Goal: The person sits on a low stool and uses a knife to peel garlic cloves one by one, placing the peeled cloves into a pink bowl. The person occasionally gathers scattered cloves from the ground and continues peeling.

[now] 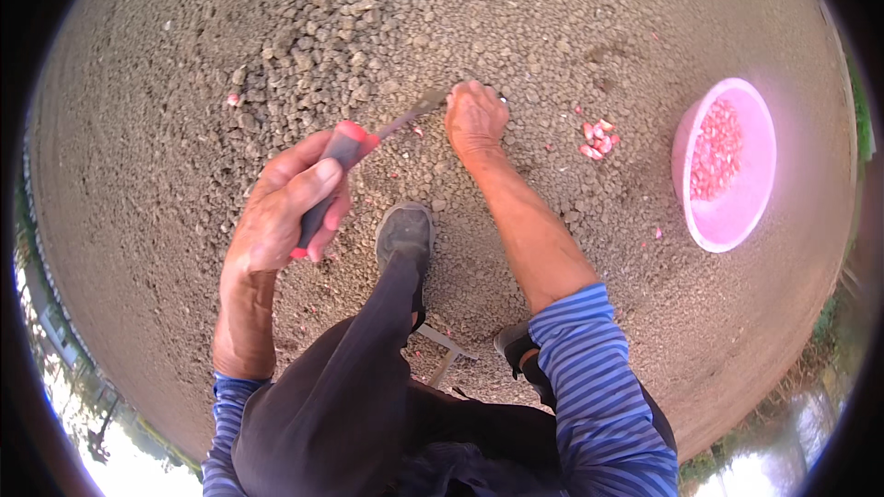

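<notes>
My left hand [273,210] is wrapped around the grey and red handle of a small hand tool [333,160]. The tool's thin metal shaft leads to a narrow blade that reaches the soil just left of my right hand [476,114]. That hand is low at the ground with its knuckles up; its fingertips are hidden, so whether they hold anything does not show. To its right lies a small pile of pinkish cloves [598,139], which look like garlic. Farther right, a pink plastic bowl [733,221] leans towards me, with many similar cloves [717,152] inside.
Crumbly soil [331,21] with clods surrounds me. A single pinkish bulb or clove [233,99] lies at the left, and small pink scraps are scattered about. My shoe [405,235] is planted below my hands. Behind it, a pale stool-like frame [445,344] shows between my legs.
</notes>
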{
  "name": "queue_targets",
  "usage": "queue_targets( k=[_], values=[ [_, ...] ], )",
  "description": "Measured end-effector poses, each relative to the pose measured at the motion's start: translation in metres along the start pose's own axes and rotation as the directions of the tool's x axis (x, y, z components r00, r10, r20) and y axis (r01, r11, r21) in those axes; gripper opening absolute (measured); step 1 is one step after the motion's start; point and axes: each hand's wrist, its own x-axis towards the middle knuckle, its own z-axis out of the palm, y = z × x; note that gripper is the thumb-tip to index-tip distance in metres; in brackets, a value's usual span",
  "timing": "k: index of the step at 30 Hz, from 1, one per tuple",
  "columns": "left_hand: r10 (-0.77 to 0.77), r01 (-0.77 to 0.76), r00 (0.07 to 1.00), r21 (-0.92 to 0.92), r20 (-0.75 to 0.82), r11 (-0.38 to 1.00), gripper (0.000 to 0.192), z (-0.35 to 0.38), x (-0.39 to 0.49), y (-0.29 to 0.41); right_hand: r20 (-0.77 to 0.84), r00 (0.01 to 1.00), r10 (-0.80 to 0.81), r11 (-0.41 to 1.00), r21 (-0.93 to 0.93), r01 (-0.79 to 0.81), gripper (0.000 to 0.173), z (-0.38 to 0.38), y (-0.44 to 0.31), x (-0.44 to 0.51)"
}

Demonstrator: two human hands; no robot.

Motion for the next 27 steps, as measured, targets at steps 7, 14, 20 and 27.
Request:
queue_targets(
  k=[7,14,20,27],
  values=[
    [0.115,-0.115,0.993,-0.04,-0.014,0.993,0.06,-0.004,-0.03,0.001,0.141,0.989,0.033,0.998,-0.048,-0.026,0.007,0.005,-0.003,0.018],
    [0.139,-0.139,0.99,0.031,-0.017,0.99,0.06,0.004,-0.026,-0.001,0.121,0.993,-0.006,1.0,0.024,0.003,0.012,-0.019,0.007,0.015],
    [0.141,-0.143,0.989,0.077,0.034,0.987,0.056,0.009,-0.012,-0.006,-0.029,0.983,0.179,0.984,-0.019,-0.18,0.019,-0.083,0.089,-0.001],
    [0.098,-0.104,0.992,0.069,0.08,0.992,0.061,0.026,0.019,-0.011,0.103,0.932,0.348,0.919,-0.236,-0.317,0.024,-0.103,0.161,-0.041]
  ],
)
